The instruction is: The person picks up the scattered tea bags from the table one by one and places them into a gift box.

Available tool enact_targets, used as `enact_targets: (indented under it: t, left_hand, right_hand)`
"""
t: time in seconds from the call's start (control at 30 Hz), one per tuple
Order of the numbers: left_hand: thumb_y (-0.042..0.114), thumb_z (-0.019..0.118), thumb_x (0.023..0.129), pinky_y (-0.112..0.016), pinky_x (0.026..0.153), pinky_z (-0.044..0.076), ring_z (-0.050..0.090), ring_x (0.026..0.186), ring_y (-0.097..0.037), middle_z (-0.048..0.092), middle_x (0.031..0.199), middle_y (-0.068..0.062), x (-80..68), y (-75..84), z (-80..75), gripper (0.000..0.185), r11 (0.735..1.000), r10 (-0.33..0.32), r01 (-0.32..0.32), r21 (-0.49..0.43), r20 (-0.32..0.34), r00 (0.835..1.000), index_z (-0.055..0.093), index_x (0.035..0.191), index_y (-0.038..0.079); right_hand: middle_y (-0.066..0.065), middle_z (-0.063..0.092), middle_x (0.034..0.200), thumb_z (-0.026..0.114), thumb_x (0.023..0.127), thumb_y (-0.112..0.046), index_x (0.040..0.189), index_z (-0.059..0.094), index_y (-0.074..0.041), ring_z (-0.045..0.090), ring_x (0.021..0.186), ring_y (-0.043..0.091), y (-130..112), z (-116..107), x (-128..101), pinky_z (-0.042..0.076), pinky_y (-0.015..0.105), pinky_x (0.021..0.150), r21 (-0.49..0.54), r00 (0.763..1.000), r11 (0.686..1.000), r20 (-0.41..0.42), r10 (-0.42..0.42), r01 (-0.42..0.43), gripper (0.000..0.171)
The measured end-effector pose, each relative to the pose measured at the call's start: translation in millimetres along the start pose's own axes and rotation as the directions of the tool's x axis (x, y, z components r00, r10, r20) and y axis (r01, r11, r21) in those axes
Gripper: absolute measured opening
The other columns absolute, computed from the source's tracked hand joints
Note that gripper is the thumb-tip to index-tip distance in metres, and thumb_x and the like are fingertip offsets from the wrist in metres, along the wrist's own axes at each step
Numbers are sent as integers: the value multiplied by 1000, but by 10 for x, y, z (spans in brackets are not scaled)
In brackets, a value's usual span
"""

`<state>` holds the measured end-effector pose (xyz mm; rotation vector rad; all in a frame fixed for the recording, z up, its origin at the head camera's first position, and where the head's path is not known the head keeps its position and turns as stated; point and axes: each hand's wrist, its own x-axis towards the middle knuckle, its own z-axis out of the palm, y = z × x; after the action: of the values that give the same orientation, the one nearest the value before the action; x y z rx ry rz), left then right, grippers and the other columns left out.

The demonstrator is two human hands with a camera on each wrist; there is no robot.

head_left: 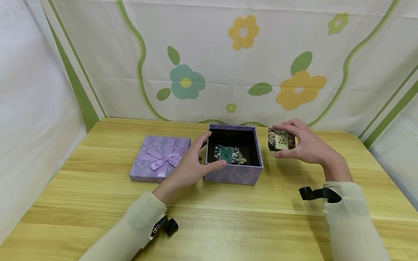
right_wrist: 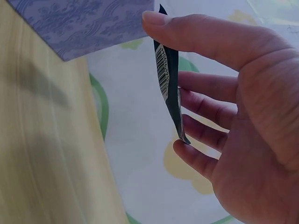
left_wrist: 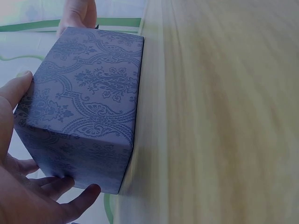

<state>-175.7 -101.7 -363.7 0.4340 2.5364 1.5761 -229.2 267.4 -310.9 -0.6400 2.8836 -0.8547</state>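
Note:
In the head view, a lidless purple gift box (head_left: 233,174) with a dark inside stands mid-table. Inside it lies a dark floral tea sachet (head_left: 229,154) with a green label, partly over another patterned piece. My left hand (head_left: 190,164) holds the box at its left front corner, thumb at the front rim and fingers along the left side (left_wrist: 79,168). To the right of the box, above the table, my right hand (head_left: 306,146) pinches a tea sachet (head_left: 280,140) with a pale label between thumb and fingers. A barcode shows on the back of this sachet (right_wrist: 162,70) in the right wrist view.
The purple box lid (head_left: 148,151) with a ribbon bow lies left of the box, partly behind my left hand. A wooden table (head_left: 225,232) spans the scene. Flower-printed cloth (head_left: 216,41) hangs at its back edge, with white cloth at both sides.

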Motion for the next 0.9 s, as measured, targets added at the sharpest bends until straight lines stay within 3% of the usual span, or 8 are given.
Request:
enact_targets:
  t: [0.6, 0.9]
  left_hand:
    - [56, 79, 91, -69, 126, 28, 23, 165, -30, 20, 177, 6, 0, 34, 18, 103, 1000, -6, 6, 2, 15, 1000, 17, 171, 36]
    - [59, 79, 90, -70, 125, 30, 24, 165, -30, 20, 177, 8, -13, 13, 5, 103, 1000, -18, 18, 10, 1, 1000, 16, 170, 41]
  right_hand:
    - [14, 46, 148, 94, 81, -27, 154, 56, -13, 39, 139, 37, -300, -18, -52, 36, 58, 108, 11, 993, 997, -93, -76, 78, 84]
    - [9, 47, 148, 93, 82, -32, 154, 57, -16, 38, 143, 34, -520, 99, 63, 36, 59, 114, -8, 989, 991, -66, -134, 134, 82]
